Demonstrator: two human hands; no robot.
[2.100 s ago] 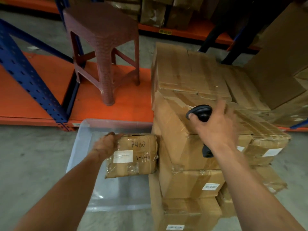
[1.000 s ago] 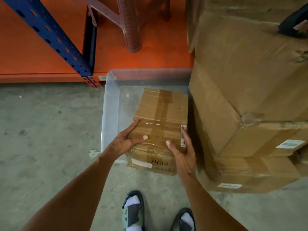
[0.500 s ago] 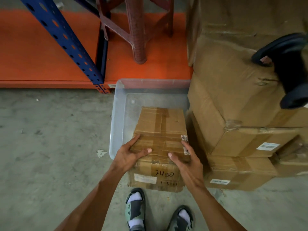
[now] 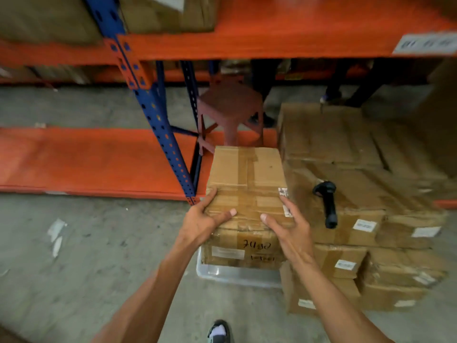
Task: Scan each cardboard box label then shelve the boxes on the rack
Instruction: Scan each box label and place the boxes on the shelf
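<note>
I hold a taped cardboard box (image 4: 247,174) with a white label and handwritten numbers on its near face. My left hand (image 4: 201,221) grips its left near edge and my right hand (image 4: 289,229) its right near edge. The box is lifted above a clear plastic bin (image 4: 237,274) on the floor. A black handheld scanner (image 4: 327,204) lies on the stack of labelled cardboard boxes (image 4: 371,219) to the right. The orange and blue rack (image 4: 158,125) stands ahead, with a low orange shelf (image 4: 86,157) and an upper shelf (image 4: 272,33).
A maroon plastic stool (image 4: 230,107) stands on the low shelf behind the box. More cartons (image 4: 61,18) sit on the upper shelf at left. Grey concrete floor (image 4: 86,243) spreads to the left. One sandalled foot (image 4: 218,331) shows at the bottom.
The scanner was put down on the stack. Both hands took the box from the bin and raised it, and my view tilted up toward the rack.
</note>
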